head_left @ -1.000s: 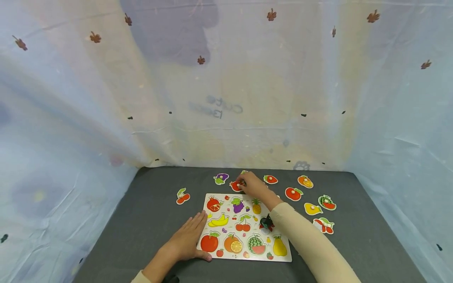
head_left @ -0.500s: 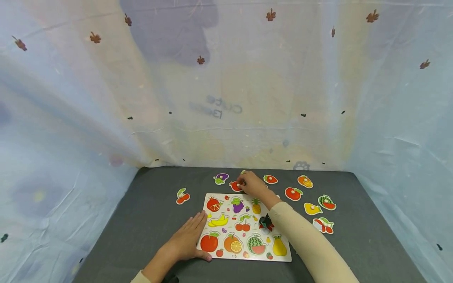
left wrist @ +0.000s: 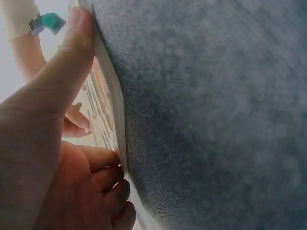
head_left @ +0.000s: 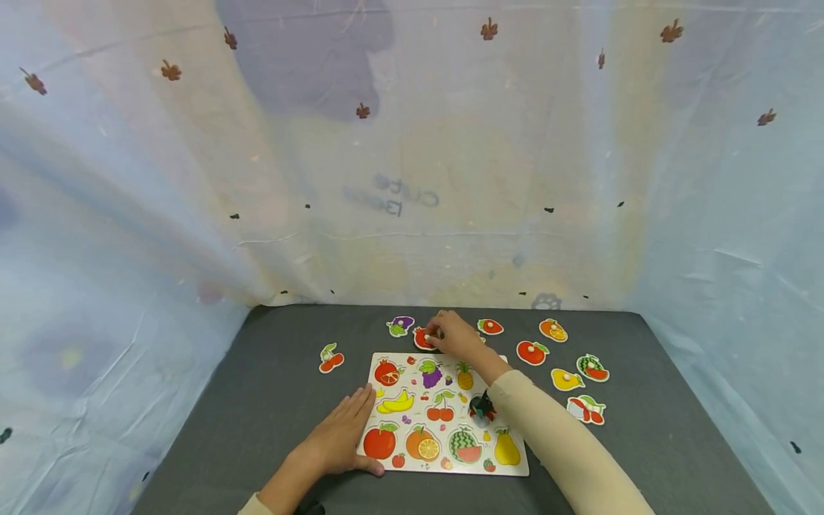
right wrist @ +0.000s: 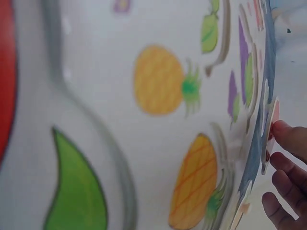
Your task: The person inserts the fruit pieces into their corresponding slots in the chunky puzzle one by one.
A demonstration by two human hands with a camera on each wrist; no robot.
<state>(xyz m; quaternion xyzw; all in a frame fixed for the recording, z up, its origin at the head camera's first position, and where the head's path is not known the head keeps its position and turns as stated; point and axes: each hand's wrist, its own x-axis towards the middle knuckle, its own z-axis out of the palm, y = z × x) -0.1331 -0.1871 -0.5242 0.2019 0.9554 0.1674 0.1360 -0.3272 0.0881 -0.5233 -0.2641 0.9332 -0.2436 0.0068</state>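
A white fruit puzzle board (head_left: 415,419) lies on the dark table. My left hand (head_left: 341,430) rests at its left side with fingers extended along the edge and the thumb at the near corner; in the left wrist view the thumb (left wrist: 76,48) runs along the board's rim (left wrist: 114,98). Beyond the far edge, my right hand (head_left: 457,336) pinches a red pomegranate puzzle piece (head_left: 421,338) with thumb and fingertips. The right wrist view shows this piece (right wrist: 273,124) edge-on, close to the board, with the other fingers loosely bent. My right sleeve covers part of the board's right side.
Knobbed pieces lie around the board: grapes (head_left: 400,327), strawberry (head_left: 491,327), orange (head_left: 553,330), apple (head_left: 532,352), watermelon (head_left: 592,368), pear (head_left: 567,380) and cherries (head_left: 331,358). A red-and-white piece (head_left: 586,410) is at right. A curtain (head_left: 412,179) hangs behind the table.
The pomegranate piece has shifted slightly left with my right hand and now shows a dark edge beneath it. My left hand stays at the board. The head view has turned very slightly.
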